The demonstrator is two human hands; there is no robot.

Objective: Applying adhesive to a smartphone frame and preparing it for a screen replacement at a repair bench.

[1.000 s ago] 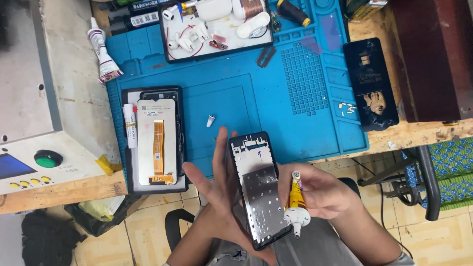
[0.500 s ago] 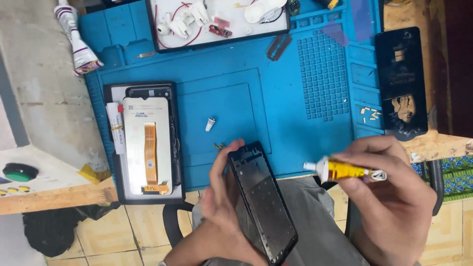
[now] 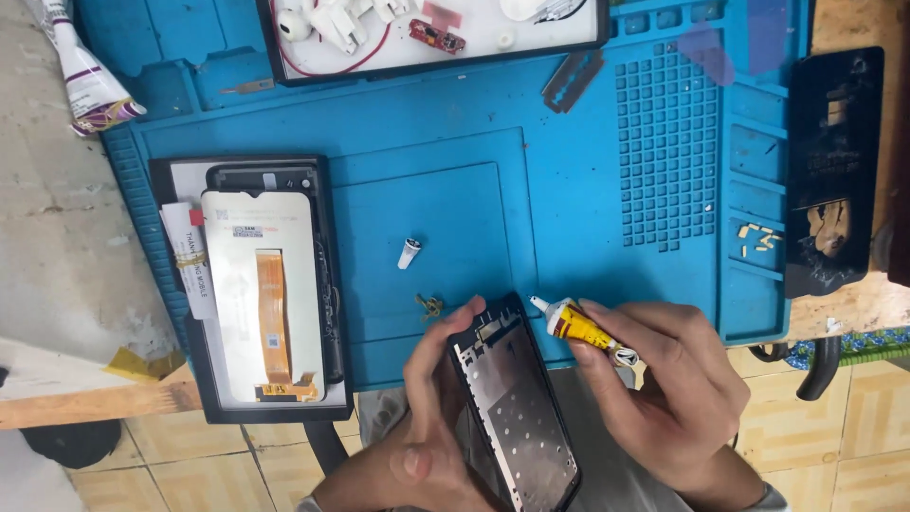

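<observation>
My left hand (image 3: 427, 417) grips a black phone frame (image 3: 517, 408) from its left side, inner metal plate facing up, held at the blue mat's near edge. My right hand (image 3: 678, 389) holds a small yellow glue tube (image 3: 580, 325), its white nozzle pointing left beside the frame's top right corner. A small white cap (image 3: 409, 253) lies on the blue work mat (image 3: 569, 190) just beyond the frame. On the mat's left lies a white display panel with an orange flex cable (image 3: 270, 322), resting on a black tray.
A white parts tray (image 3: 436, 38) with small components sits at the back. A razor blade (image 3: 572, 79) lies on the mat. A crumpled tube (image 3: 85, 71) rests at far left. A black phone back cover (image 3: 834, 171) lies at right on the wooden bench.
My right hand has brought the glue tube left and down until its nozzle is next to the frame's top corner. The frame has turned more upright in my left hand.
</observation>
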